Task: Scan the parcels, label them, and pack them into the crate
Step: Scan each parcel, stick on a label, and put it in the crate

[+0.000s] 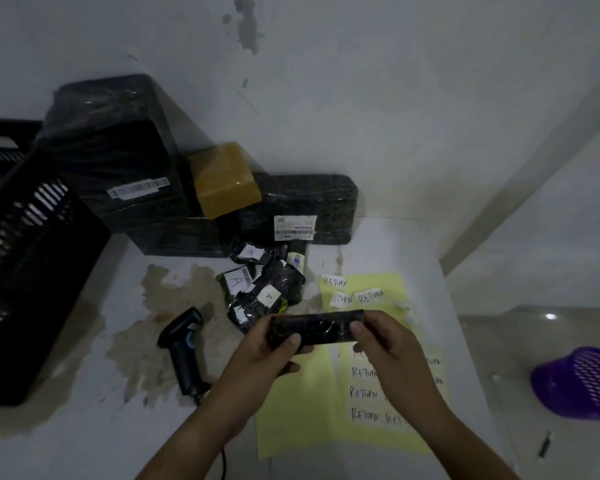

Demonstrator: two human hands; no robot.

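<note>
On stained white table [101, 438] | scanner [184, 348] | label sheet [302, 410] | parcel [317, 329] held | white wall [361, 98]

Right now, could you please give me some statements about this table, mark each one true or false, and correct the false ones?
1. The left hand and the right hand both hold one small parcel. True.
2. The scanner is in the right hand. False: it lies on the table, left of the hands.
3. The yellow sheet carries labels that read RETURN. True.
4. The brown parcel lies inside the crate. False: it rests on the big black parcels by the wall.
5. Bags marked A lie on the table beyond the hands. True.
</note>
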